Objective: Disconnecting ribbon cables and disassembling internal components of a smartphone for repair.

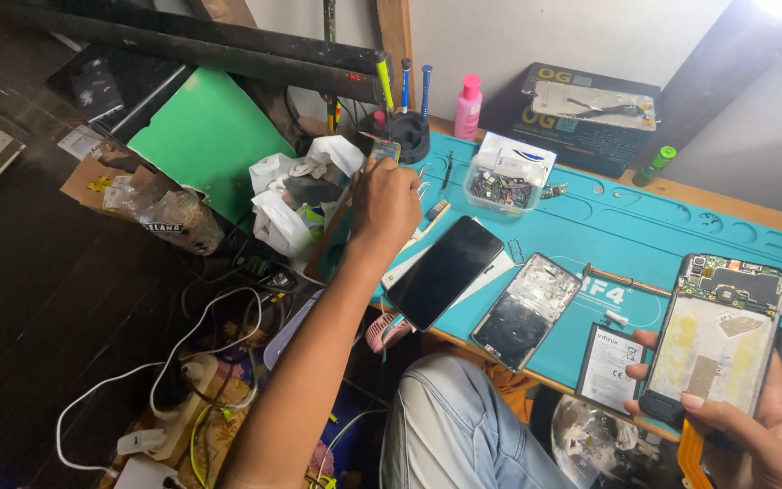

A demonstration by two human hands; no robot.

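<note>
My right hand [753, 426] grips an opened phone body [721, 340] with its back off, showing the circuit board at the top and a pale battery bay; an orange flex strip hangs below it. My left hand [384, 204] reaches out to the far left of the teal work mat [644, 226] and pinches a small flat object [382, 149] near a black tool stand [409, 131]. Between the hands lie a black phone screen [445, 270], a phone back frame [527, 310] and a black-edged battery [610, 367].
A clear tub of small parts [502, 186] and a pink bottle [468, 106] stand at the back of the mat. White plastic bags [296, 195] and a green sheet [205, 136] sit left. Cables and a power strip [174, 398] lie on the floor. My knee [459, 426] is below the desk edge.
</note>
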